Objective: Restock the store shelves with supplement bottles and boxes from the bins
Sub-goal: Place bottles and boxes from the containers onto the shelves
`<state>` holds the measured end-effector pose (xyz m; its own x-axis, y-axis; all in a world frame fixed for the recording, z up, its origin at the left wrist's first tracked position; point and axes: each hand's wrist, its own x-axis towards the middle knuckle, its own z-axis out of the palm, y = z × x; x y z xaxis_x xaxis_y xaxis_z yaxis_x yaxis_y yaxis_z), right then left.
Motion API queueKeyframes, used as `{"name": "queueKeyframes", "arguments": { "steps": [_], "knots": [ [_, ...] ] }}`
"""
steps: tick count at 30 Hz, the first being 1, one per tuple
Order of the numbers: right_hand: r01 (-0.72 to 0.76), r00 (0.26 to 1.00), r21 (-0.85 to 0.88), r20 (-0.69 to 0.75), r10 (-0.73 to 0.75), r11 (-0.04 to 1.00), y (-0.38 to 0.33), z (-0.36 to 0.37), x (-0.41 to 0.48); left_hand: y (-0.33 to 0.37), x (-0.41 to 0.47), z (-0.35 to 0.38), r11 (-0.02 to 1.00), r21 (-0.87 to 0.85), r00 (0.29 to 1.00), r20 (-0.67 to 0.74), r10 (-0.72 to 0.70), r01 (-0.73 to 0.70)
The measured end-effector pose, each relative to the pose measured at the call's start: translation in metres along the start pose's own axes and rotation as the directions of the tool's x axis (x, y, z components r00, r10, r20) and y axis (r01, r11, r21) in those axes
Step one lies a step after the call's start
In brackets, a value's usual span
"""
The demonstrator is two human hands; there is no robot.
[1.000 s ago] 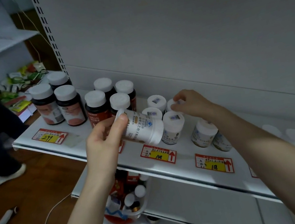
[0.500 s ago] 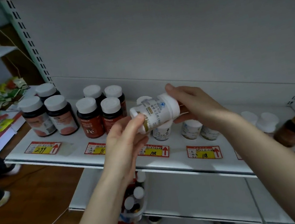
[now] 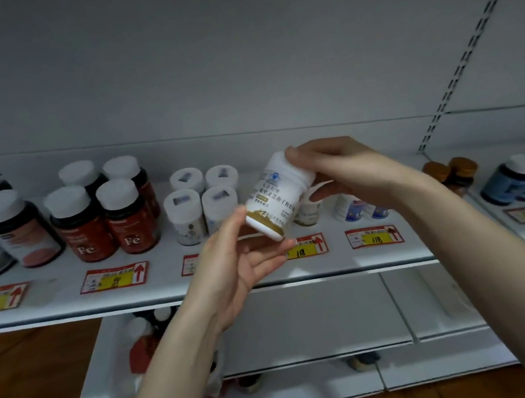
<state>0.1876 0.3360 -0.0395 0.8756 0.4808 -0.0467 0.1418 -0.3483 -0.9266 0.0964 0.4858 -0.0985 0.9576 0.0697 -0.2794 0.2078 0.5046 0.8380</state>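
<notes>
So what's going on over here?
Someone is filling a shop shelf with bottles. Right now they hold one white bottle tilted in the air in front of it. The right grip curls round its cap end and the left grip holds its base. It is not on the shelf yet. Fe bottles and small white bottles already stand there in rows, behind price tags.
</notes>
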Motion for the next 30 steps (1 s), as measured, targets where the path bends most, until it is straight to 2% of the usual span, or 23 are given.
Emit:
{"name": "queueKeyframes", "arguments": {
  "steps": [2,4,6,7,8,10,12,16,20,23,30],
  "knots": [
    [0.002,1.0,0.008,-0.017,-0.002,1.0,0.002,-0.01,-0.001,-0.004,0.006,0.009,0.999,0.038,1.0,0.01,-0.003,0.003],
    [0.006,0.999,0.035,-0.048,-0.005,0.999,0.005,-0.021,0.001,-0.009,0.013,0.021,0.988,0.156,1.0,-0.005,0.019,-0.018],
    [0.022,0.998,0.033,-0.061,-0.02,0.999,0.005,-0.032,0.004,-0.016,0.018,0.029,0.937,0.336,0.99,-0.071,0.122,-0.092],
    [0.038,0.997,0.019,-0.067,-0.037,0.999,0.005,-0.038,0.007,-0.022,0.021,0.031,0.878,0.452,0.968,-0.102,0.228,-0.159],
    [0.055,0.996,0.005,-0.076,-0.055,0.998,0.006,-0.043,0.01,-0.03,0.023,0.031,0.78,0.58,0.928,-0.106,0.358,-0.235],
    [0.083,0.991,-0.015,-0.107,-0.084,0.996,0.006,-0.051,0.019,-0.051,0.025,0.025,0.497,0.806,0.821,-0.025,0.57,-0.321],
    [0.113,0.979,-0.042,-0.164,-0.118,0.993,0.008,-0.054,0.032,-0.074,0.028,0.016,0.258,0.923,0.776,0.065,0.628,-0.286],
    [0.186,0.924,-0.18,-0.301,-0.234,0.966,0.014,-0.051,0.063,-0.118,0.036,-0.001,-0.025,0.986,0.754,0.14,0.642,-0.162],
    [0.219,0.904,-0.32,-0.288,-0.315,0.922,0.018,-0.043,0.091,-0.139,0.041,-0.008,-0.11,0.994,0.796,0.063,0.603,0.005],
    [0.219,0.91,-0.399,-0.246,-0.334,0.89,0.021,-0.034,0.108,-0.145,0.043,-0.007,-0.157,0.986,0.798,0.048,0.601,0.06],
    [0.175,0.962,-0.49,-0.099,-0.254,0.854,0.035,-0.007,0.136,-0.15,0.046,-0.009,-0.187,0.973,0.808,0.001,0.589,0.134]
  ]
}}
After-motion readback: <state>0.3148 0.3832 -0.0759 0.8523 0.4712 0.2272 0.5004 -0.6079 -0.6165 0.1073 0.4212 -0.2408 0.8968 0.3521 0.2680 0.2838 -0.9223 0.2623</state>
